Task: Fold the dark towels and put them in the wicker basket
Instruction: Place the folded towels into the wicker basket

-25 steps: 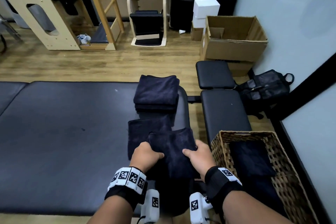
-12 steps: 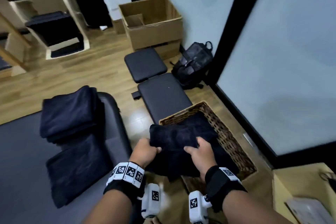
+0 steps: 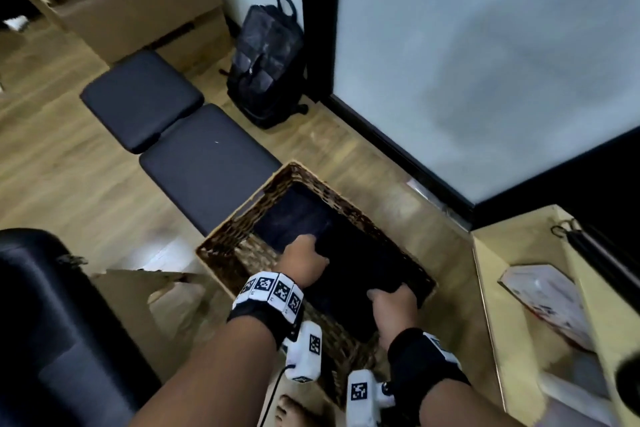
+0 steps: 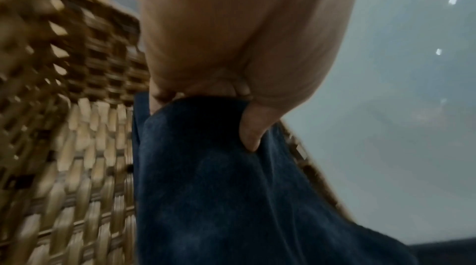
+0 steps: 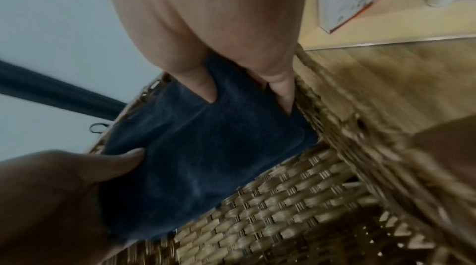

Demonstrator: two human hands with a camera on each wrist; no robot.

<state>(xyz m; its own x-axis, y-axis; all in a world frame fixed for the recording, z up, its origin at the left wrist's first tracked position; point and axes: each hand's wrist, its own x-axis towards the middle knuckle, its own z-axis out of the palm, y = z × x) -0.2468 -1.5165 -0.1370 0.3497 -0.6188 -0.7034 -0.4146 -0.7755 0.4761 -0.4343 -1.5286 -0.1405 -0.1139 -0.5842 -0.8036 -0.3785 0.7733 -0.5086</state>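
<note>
Wooden flooring [image 3: 72, 191] carries the wicker basket [image 3: 227, 241], and the folded dark towel [image 3: 360, 274] sits inside it, over another dark towel [image 3: 294, 215] at the far end. Left hand [image 3: 303, 262] and right hand [image 3: 393, 310] each grip an edge of it, thumbs on top. Beyond the basket stands a black padded bench [image 3: 204, 163], and farther beyond, a backpack [image 3: 266, 59].

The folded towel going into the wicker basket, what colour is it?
Dark navy blue folded towel; the right wrist view shows it best.
</note>
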